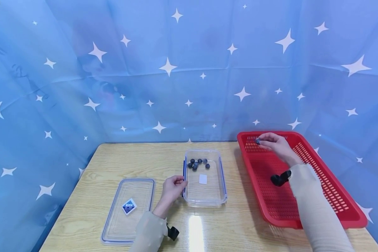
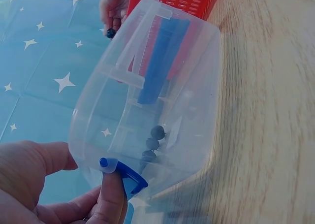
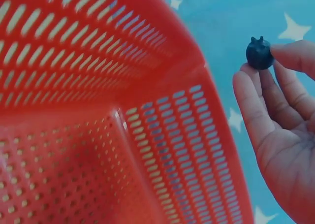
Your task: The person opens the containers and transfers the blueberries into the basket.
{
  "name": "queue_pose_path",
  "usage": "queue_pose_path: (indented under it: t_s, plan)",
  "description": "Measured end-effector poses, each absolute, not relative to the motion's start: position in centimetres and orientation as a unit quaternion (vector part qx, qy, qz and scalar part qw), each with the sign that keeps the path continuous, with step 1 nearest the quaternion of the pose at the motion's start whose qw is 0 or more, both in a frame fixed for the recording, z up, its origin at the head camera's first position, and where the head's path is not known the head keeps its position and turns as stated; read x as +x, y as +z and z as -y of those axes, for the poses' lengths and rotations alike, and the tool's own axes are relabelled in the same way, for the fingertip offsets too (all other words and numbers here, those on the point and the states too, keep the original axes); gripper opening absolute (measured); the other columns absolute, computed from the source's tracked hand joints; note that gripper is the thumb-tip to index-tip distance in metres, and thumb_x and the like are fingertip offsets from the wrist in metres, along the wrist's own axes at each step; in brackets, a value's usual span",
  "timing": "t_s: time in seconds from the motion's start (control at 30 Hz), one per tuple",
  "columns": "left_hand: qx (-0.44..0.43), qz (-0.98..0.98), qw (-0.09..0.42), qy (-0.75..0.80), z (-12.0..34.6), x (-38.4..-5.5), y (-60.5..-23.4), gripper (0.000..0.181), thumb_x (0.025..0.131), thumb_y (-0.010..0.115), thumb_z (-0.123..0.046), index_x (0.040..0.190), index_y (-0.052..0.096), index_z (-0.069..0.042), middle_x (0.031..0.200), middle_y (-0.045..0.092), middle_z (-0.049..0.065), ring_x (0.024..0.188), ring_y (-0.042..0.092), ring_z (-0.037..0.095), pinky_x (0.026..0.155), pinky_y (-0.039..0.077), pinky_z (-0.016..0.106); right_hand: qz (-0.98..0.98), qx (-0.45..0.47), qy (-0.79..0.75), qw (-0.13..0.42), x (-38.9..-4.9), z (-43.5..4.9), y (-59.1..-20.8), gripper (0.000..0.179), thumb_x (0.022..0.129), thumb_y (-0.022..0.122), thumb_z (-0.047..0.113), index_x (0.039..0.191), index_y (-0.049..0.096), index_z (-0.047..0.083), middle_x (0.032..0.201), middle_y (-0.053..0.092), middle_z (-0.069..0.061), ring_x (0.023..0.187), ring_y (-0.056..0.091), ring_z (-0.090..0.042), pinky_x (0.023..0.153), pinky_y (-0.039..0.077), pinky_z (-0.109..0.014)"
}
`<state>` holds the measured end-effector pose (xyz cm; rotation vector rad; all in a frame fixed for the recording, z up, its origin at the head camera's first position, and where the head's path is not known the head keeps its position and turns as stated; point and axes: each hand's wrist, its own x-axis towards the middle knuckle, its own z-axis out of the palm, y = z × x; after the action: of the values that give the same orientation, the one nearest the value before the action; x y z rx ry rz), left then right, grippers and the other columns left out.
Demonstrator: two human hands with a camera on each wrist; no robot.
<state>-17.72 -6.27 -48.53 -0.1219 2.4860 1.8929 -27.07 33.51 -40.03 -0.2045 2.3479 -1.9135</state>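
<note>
My right hand (image 1: 278,147) pinches a blueberry (image 3: 259,53) between thumb and fingertips, above the far end of the red basket (image 1: 258,185). The berry's small crown shows in the right wrist view. My left hand (image 1: 172,189) grips the left side of a clear plastic container (image 1: 204,202), fingers at its blue latch (image 2: 129,176). Several blueberries (image 1: 194,167) lie in the container, grouped toward its far end. A small white label (image 1: 203,179) shows on the container's bottom.
A clear lid (image 1: 116,224) with a blue seal and a blue-and-white sticker (image 1: 129,206) lies on the wooden table (image 1: 85,199), left of the container. The basket stands at the table's right side. A blue curtain (image 1: 201,87) with white stars hangs behind.
</note>
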Motion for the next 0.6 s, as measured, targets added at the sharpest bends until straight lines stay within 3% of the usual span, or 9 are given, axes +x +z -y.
queue_pose_path:
  t_s: [0.3, 0.6]
  plan:
    - [-0.035, -0.795, 0.01, 0.605, 6.4, -17.7, -48.6, 0.027, 0.081, 0.068, -0.006, 0.102, 0.064, 0.01, 0.082, 0.062, 0.008, 0.069, 0.054, 0.009, 0.06, 0.048, 0.019, -0.733, -0.061, -0.673, 0.074, -27.2, -35.5, -42.5, 0.021, 0.093, 0.057, 0.006, 0.11, 0.051, -0.005, 0.098, 0.06, 0.003, 0.089, 0.062, -0.006, 0.082, 0.052, -0.025]
    - [-0.031, -0.794, 0.012, 0.606, 6.4, -17.7, -48.6, 0.027, 0.081, 0.067, -0.005, 0.103, 0.064, 0.011, 0.082, 0.062, 0.008, 0.068, 0.054, 0.009, 0.058, 0.047, 0.018, -0.779, -0.033, -0.618, 0.095, -27.0, -37.4, -44.4, 0.036, 0.094, 0.054, 0.007, 0.119, 0.042, -0.016, 0.094, 0.061, 0.007, 0.087, 0.063, -0.004, 0.082, 0.052, -0.028]
